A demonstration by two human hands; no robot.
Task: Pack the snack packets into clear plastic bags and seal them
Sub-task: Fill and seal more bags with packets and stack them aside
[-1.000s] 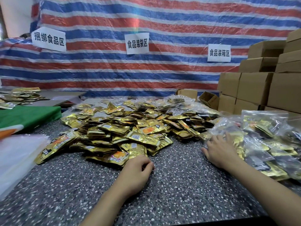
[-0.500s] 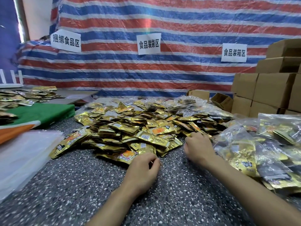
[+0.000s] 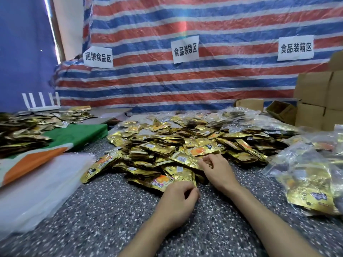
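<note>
Step in hand looks like gathering: both hands work the near edge of the packet pile (image 3: 185,145), mid-frame on the table (image 3: 111,210). Left hand (image 3: 178,201) pinches the bottom edge of one gold packet (image 3: 183,175), fingers curled on it. Right hand (image 3: 217,169), just above-right, has fingertips curled onto another packet's edge; firm hold or not, can't tell. Filled bags (image 3: 306,173) sit at right, empty bags (image 3: 37,182) lower left (blurry). Next: lift a handful, then reach left for a bag w/ a free hand.
</note>
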